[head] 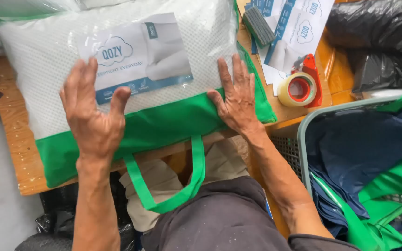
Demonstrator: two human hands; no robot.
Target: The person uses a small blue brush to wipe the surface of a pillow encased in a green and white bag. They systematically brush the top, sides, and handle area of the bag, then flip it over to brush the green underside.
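Pressing looks like the step in hand: one bagged pillow (117, 69) lies flat on the wooden table (10, 139), its green band toward the person and one loop handle (164, 200) hanging off the near edge. To do it well, both palms would best bear down evenly so the bag stays square. The left hand (91, 114) is spread, fingers on the label; the right hand (236, 100) lies flat and spread across the green band. One basket (303, 139) of blue and green cloth stands to the right. One tape dispenser (303, 83) and one dark block (258, 25) sit beyond.
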